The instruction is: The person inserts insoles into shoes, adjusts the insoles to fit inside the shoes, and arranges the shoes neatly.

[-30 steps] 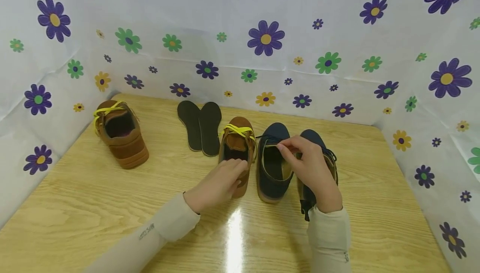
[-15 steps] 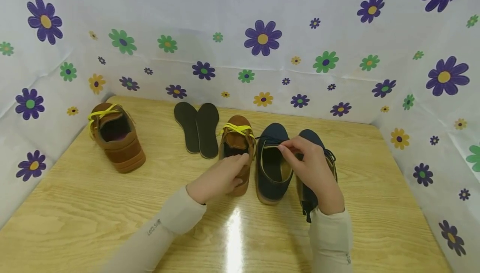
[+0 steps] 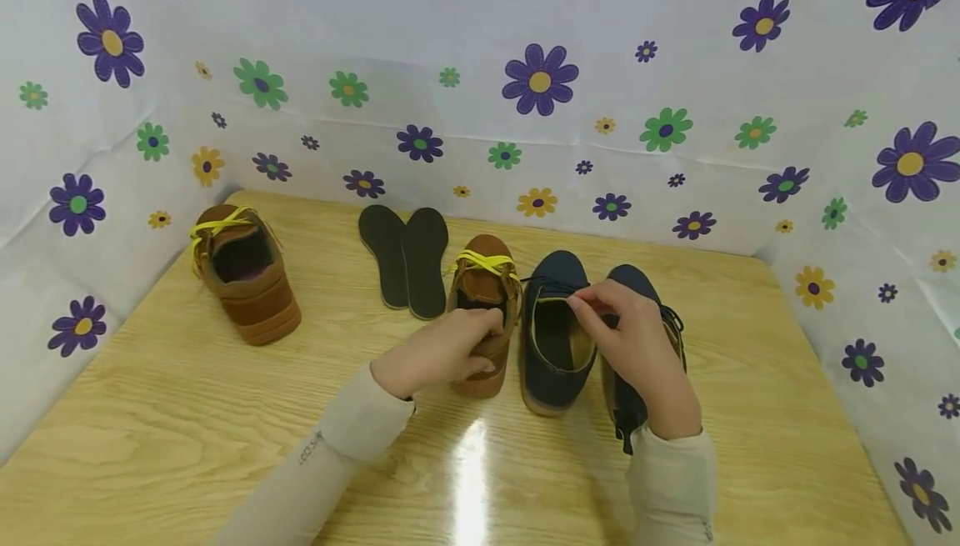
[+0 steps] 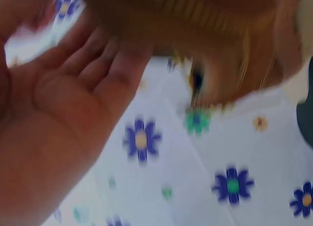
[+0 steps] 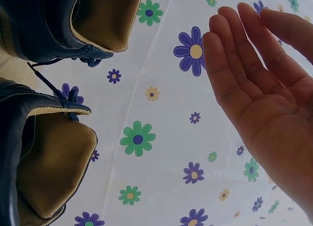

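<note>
In the head view my left hand (image 3: 446, 350) is over the back of a brown shoe (image 3: 483, 283) with yellow laces. Its thumb is spread apart from the fingers, which reach over the shoe's opening. The left wrist view has fairly straight fingers with tips right at the blurred brown shoe (image 4: 220, 55). My right hand (image 3: 633, 342) hovers above two navy shoes, partly hiding the right one (image 3: 633, 279); its fingertips overlap the rim of the left one (image 3: 551, 383). In the right wrist view the right hand (image 5: 264, 79) holds nothing, its fingers lightly bent.
Two dark insoles, one (image 3: 386, 258) beside the other (image 3: 425, 267), lie left of the brown shoe. Another brown shoe (image 3: 258, 300) with yellow laces stands at the table's far left. A white flowered cloth (image 3: 442, 108) rises behind the wooden table (image 3: 315, 396) and along its sides.
The left thumb has spread away from the fingers over the brown shoe. The right hand keeps about the same place over the navy shoes. The head view has shifted slightly.
</note>
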Demonstrator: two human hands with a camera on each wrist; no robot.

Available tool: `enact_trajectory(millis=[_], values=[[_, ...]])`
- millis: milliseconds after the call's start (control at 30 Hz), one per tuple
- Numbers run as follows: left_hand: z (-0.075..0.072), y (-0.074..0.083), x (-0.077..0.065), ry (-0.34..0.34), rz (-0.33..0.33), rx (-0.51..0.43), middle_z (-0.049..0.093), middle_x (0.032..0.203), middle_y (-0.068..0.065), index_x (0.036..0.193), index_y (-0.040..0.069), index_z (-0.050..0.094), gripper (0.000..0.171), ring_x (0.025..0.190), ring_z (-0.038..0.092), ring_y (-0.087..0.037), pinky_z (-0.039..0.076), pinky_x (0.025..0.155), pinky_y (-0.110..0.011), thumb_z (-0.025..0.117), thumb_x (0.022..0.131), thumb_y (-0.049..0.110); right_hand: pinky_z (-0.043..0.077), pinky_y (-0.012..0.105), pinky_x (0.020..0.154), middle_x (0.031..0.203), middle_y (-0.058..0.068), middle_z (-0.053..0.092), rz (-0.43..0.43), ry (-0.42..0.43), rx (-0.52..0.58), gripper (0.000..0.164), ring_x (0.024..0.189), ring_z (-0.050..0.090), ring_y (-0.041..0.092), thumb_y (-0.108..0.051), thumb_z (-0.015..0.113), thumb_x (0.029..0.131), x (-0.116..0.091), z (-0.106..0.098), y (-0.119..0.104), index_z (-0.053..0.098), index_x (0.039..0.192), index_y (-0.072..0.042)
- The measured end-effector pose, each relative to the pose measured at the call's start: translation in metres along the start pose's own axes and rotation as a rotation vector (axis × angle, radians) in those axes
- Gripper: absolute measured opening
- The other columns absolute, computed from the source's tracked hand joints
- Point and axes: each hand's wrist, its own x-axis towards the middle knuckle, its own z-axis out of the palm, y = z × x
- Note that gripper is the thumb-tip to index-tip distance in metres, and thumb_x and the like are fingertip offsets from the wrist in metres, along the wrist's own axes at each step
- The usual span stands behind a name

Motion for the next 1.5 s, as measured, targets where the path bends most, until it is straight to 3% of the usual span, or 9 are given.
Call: enact_trajectory(millis=[100,167,267,367,567,767,1033,1300,1500], values=[[-0.024,-0.013,-0.007,0.117,-0.017,-0.045,0.063,0.094,-0.009,0.101,-0.001,0.062,0.023,0.082,0.059,-0.022,0.049,0.075,-0.033,0.072,0.087,0.015,0.053,0.043,0.079,0.086,0.002,0.067,0.008,0.003,-0.012,0.014,0.079,0.062,0.017,-0.012,0.065,0.093,0.0,-0.001,0.0,0.073,0.096,-0.001],[-0.04,-0.029,-0.011,0.264,-0.061,-0.09,0.065,0.098,-0.012,0.102,-0.004,0.065,0.021,0.087,0.062,-0.026,0.051,0.08,-0.038,0.068,0.091,0.014,0.053,0.043,0.079,0.087,0.002,0.067,0.015,0.002,-0.014,0.014,0.08,0.062,0.018,-0.012,0.065,0.093,-0.001,0.0,-0.001,0.073,0.097,-0.001],[-0.05,-0.059,-0.016,0.491,-0.211,-0.16,0.065,0.095,-0.015,0.103,-0.006,0.065,0.017,0.085,0.061,-0.027,0.05,0.079,-0.041,0.06,0.094,0.009,0.053,0.042,0.079,0.087,0.001,0.067,0.022,-0.01,-0.015,0.015,0.081,0.063,0.017,-0.013,0.064,0.093,-0.001,0.001,-0.001,0.073,0.097,-0.002],[-0.046,-0.09,-0.016,0.596,-0.398,-0.178,0.064,0.093,-0.017,0.105,-0.008,0.063,0.02,0.082,0.059,-0.028,0.049,0.076,-0.042,0.055,0.096,0.008,0.053,0.041,0.078,0.087,0.0,0.067,0.021,-0.013,-0.013,0.015,0.082,0.064,0.017,-0.013,0.064,0.093,-0.001,0.004,-0.001,0.073,0.097,-0.002],[-0.031,-0.123,-0.013,0.558,-0.621,-0.077,0.063,0.086,-0.022,0.097,-0.014,0.062,0.023,0.078,0.059,-0.034,0.049,0.075,-0.047,0.054,0.093,0.007,0.053,0.041,0.076,0.086,0.0,0.066,0.006,0.006,-0.022,0.014,0.081,0.064,0.017,-0.012,0.064,0.093,-0.002,0.005,0.0,0.073,0.097,-0.001],[-0.025,-0.127,-0.013,0.371,-0.787,-0.016,0.057,0.073,-0.015,0.078,-0.01,0.06,0.028,0.067,0.053,-0.026,0.05,0.07,-0.046,0.063,0.092,0.014,0.054,0.041,0.078,0.086,0.002,0.066,-0.002,0.007,-0.028,0.014,0.08,0.064,0.016,-0.011,0.064,0.093,-0.002,0.004,0.001,0.072,0.097,0.0],[-0.012,-0.122,-0.011,0.313,-0.809,0.033,0.065,0.099,-0.032,0.1,-0.02,0.065,0.041,0.092,0.065,-0.045,0.052,0.08,-0.052,0.069,0.09,0.02,0.053,0.044,0.077,0.086,0.002,0.066,0.0,0.0,-0.017,0.015,0.079,0.063,0.017,-0.011,0.064,0.093,-0.002,0.006,0.001,0.073,0.097,0.001],[-0.002,-0.119,-0.006,0.273,-0.819,0.158,0.065,0.102,-0.034,0.105,-0.017,0.068,0.046,0.091,0.063,-0.048,0.052,0.079,-0.055,0.071,0.089,0.026,0.053,0.044,0.076,0.088,0.001,0.066,0.007,-0.007,-0.015,0.015,0.082,0.065,0.018,-0.013,0.064,0.094,-0.001,0.007,-0.002,0.073,0.097,-0.001],[-0.001,-0.117,-0.004,0.243,-0.831,0.139,0.063,0.106,-0.035,0.107,-0.018,0.067,0.043,0.096,0.061,-0.049,0.05,0.083,-0.057,0.069,0.09,0.022,0.053,0.043,0.076,0.089,0.0,0.066,0.011,-0.014,-0.012,0.015,0.083,0.065,0.018,-0.014,0.063,0.094,-0.002,0.007,-0.004,0.073,0.098,-0.003]])
